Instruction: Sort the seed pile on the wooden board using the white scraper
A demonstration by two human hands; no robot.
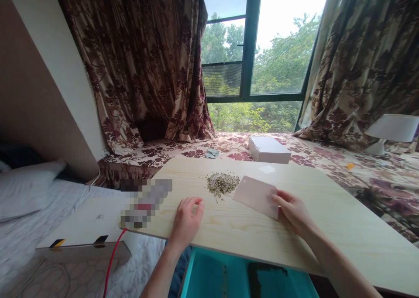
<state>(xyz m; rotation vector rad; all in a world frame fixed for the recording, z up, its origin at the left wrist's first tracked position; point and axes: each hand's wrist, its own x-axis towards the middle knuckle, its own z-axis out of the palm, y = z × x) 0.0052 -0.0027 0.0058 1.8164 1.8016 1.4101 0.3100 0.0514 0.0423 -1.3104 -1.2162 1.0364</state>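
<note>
On the light wood-grain tabletop (304, 202) lies a loose pile of small grains (222, 183), greenish and whitish mixed, with a few scattered round its edge. My right hand (293, 210) grips a flat, pale plastic sheet (257, 195) by its right end, thumb on top. The sheet is tilted, and its left end is close to the right side of the pile. My left hand (188, 217) is at the near edge of the tabletop, just left of and nearer than the grains. Its fingers are loosely bent, the thumb stands apart, and nothing is in it.
Below the table's near edge is a turquoise bin (212, 274). A blurred-out item (145, 204) lies at the tabletop's left, by a red cable (113, 258). Beyond stand a white box (270, 149) and a lamp (391, 130). A white case (88, 224) rests on the bed.
</note>
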